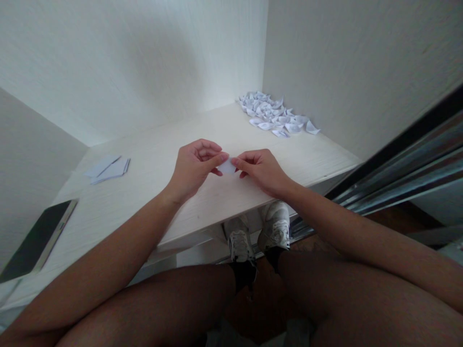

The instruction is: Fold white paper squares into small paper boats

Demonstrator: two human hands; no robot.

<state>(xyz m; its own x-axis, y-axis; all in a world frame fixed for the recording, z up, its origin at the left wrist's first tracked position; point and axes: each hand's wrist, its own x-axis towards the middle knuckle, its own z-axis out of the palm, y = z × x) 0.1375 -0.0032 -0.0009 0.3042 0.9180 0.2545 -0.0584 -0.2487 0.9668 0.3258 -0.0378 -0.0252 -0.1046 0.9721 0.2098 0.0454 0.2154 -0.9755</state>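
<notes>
Between my two hands is a small piece of white paper (227, 167), held above the front part of the white shelf top (152, 188). My left hand (197, 166) pinches its left edge between thumb and fingers. On the opposite edge, my right hand (258, 168) has thumb and forefinger closed. The fingers cover much of the paper, so its folds cannot be made out. At the back right lies a heap of folded white paper pieces (269, 113), pointed like little boats.
Several flat white paper sheets (110, 168) lie at the left, with a thin dark line across them. A dark-screened tablet-like device (38, 236) rests near the left front edge. Walls enclose the shelf at back and sides. Below its edge are my shoes (277, 224).
</notes>
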